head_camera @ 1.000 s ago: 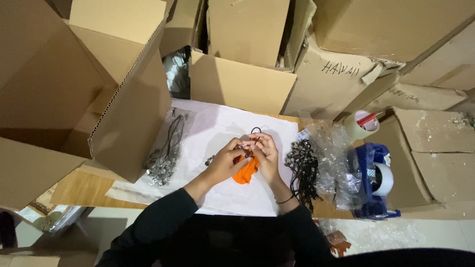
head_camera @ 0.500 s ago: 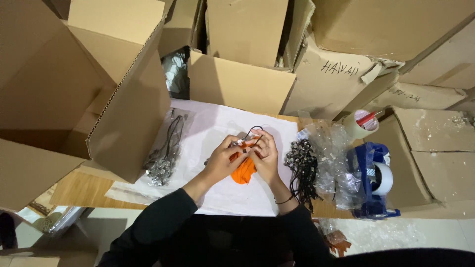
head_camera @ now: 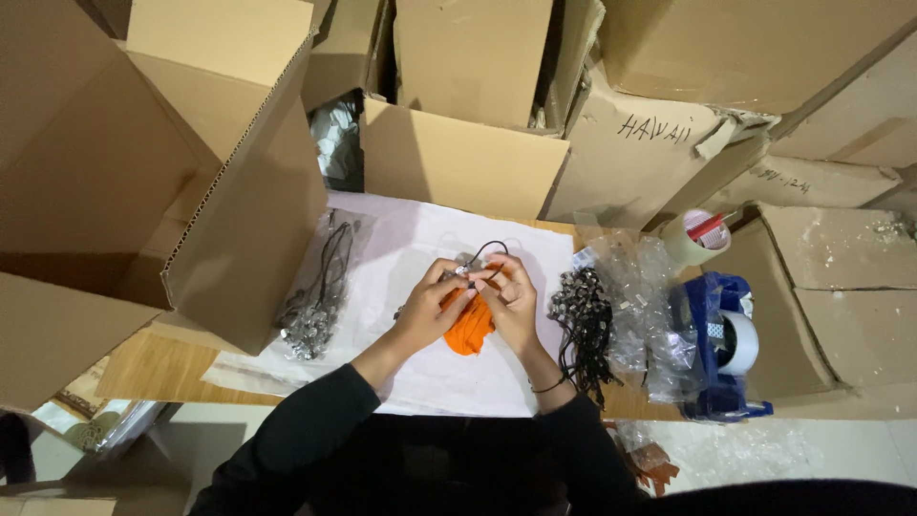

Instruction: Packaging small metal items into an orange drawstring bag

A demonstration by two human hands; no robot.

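My left hand [head_camera: 432, 308] and my right hand [head_camera: 508, 298] meet over a white sheet [head_camera: 411, 248] on the table. Between their fingertips they pinch a small silvery pendant on a thin black cord [head_camera: 480, 254], which loops up above the fingers. An orange cloth [head_camera: 468, 330] lies bunched under both palms. A heap of finished black-corded pendants [head_camera: 315, 304] rests on the sheet to the left of my left hand. Another dark pile of corded pendants [head_camera: 581, 320] lies just right of my right hand.
Clear plastic bags [head_camera: 640, 296] sit beside the right pile. A blue tape dispenser [head_camera: 718, 346] and a tape roll [head_camera: 697, 235] stand further right. Open cardboard boxes [head_camera: 172, 172] crowd the left, back and right. A wooden tabletop [head_camera: 143, 368] shows at the lower left.
The hands have shifted slightly and the black cord loop now shows above the fingers. The piles and boxes have not moved.
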